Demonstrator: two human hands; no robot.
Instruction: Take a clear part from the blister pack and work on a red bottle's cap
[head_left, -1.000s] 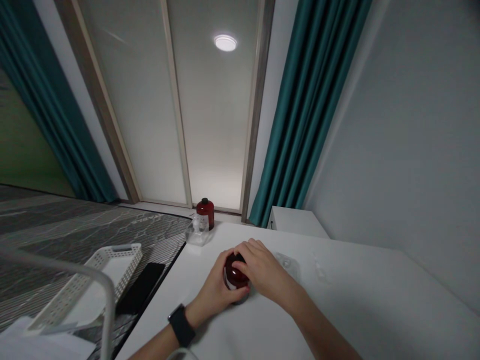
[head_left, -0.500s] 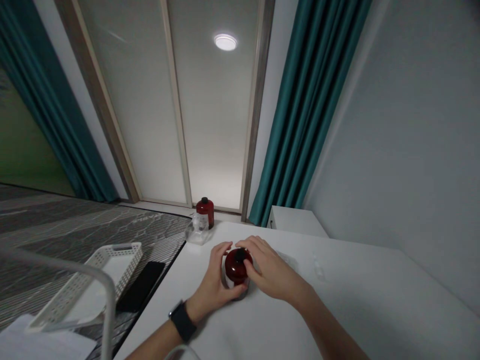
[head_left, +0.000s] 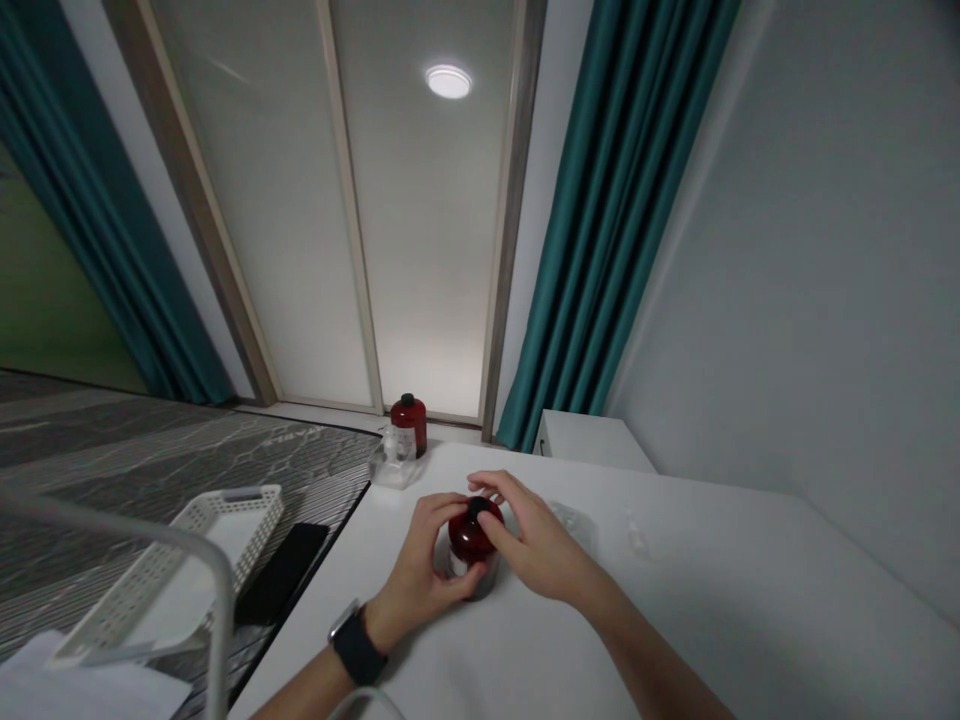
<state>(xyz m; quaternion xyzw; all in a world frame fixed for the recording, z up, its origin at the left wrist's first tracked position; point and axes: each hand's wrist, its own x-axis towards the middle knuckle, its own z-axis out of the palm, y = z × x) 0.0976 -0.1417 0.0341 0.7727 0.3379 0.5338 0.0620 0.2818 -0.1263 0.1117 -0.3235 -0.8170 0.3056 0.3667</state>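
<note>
A dark red bottle (head_left: pixel 469 541) with a black cap (head_left: pixel 478 506) stands upright on the white table (head_left: pixel 540 650). Wrapped round its body from the left is my left hand (head_left: pixel 427 555), thumb at the front and fingers behind. My right hand (head_left: pixel 529 540) has its thumb and fingers closed about the black cap; the fingertips behind it are partly hidden. A clear plastic item (head_left: pixel 574 522) lies behind my right wrist, and a small clear piece (head_left: pixel 637 535) rests farther right.
A second red bottle (head_left: pixel 417 428) stands at the table's far left corner behind a clear plastic piece (head_left: pixel 390 462). Left of the table are a white perforated basket (head_left: pixel 262 510), a black flat object (head_left: pixel 281 575) and a grey curved tube (head_left: pixel 217 600). A white cabinet (head_left: pixel 592 440) stands beyond.
My right hand's fingers have shifted slightly around the cap. My left fingers have moved closer over the bottle's shoulder. The bottle stays in about the same place.
</note>
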